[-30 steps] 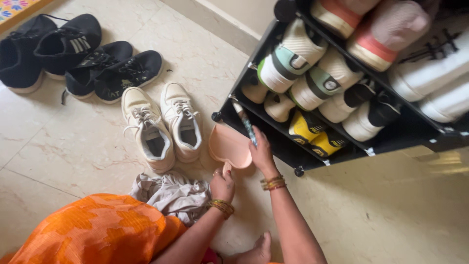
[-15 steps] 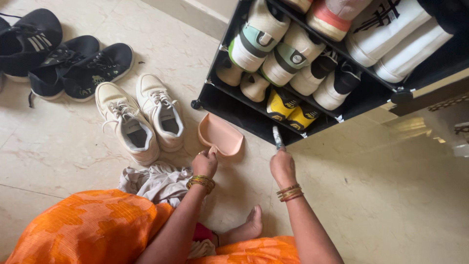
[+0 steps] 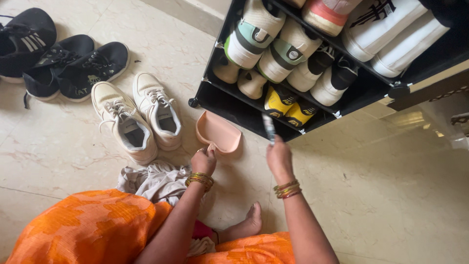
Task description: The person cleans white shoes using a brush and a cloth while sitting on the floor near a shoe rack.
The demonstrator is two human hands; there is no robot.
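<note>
Nearest, at six o'clock, an orange garment [image 3: 93, 230] covers the person's lap, a bare foot [image 3: 246, 226] pokes out beside it, and a crumpled grey cloth [image 3: 154, 181] lies on the marble floor [image 3: 381, 195] just ahead of the knee. Both bangled forearms reach toward twelve o'clock. The left hand [image 3: 203, 160] has its fingers curled shut around the short handle of a peach plastic dustpan [image 3: 218, 132], which rests flat on the floor with its open mouth turned toward the shoe rack [image 3: 229, 110], close to the rack's bottom edge. The right hand [image 3: 278, 157] is closed around the lower end of a slim brush [image 3: 268, 128], its long axis running roughly from six to twelve o'clock and its tip raised in front of the rack's lowest shelf. The dustpan lies at about nine o'clock from the right hand, near but apart from the brush; the left hand is the one on it. At ten o'clock from the dustpan stands a pair of cream sneakers [image 3: 139, 117], and beyond them, toward the far left, black sneakers [image 3: 63, 61] lie together. Farthest, the black rack holds a yellow pair [image 3: 288, 108] on the lowest shelf near the brush tip, with white and mint shoes [image 3: 264, 41] stacked above.
</note>
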